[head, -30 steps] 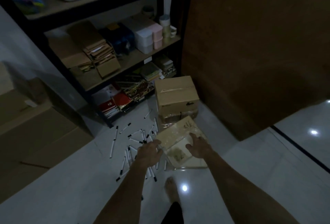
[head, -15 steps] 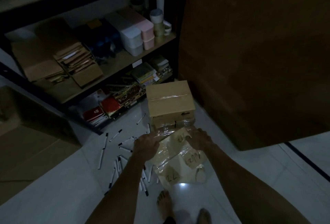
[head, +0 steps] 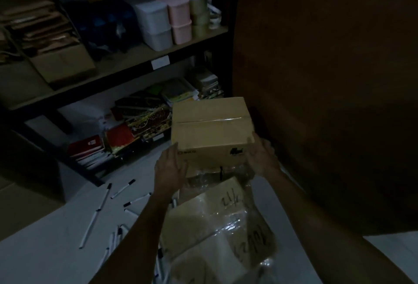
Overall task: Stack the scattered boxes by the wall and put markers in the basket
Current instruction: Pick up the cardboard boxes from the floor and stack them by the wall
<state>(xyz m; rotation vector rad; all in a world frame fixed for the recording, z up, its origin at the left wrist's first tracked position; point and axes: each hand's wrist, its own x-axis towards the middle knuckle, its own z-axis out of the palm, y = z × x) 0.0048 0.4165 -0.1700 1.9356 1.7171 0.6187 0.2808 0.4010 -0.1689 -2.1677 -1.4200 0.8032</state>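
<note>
Head view, dim light: left hand flat against the left side of a taped cardboard box, fingers straight and close together; right hand against the box's right side, fingers only partly seen, spread or together cannot tell. Box upright atop a plastic-wrapped box, close to the brown panel on the right. Nearer the camera, between the forearms, a flat carton wrapped in clear film with handwritten numbers on top, on the white floor. Markers scattered over the floor to the left of the left forearm, some partly hidden under it. Behind, a dark shelf unit along the floor's far edge: white bins, pink bins and tape rolls on the middle board, books and papers on the lowest
</note>
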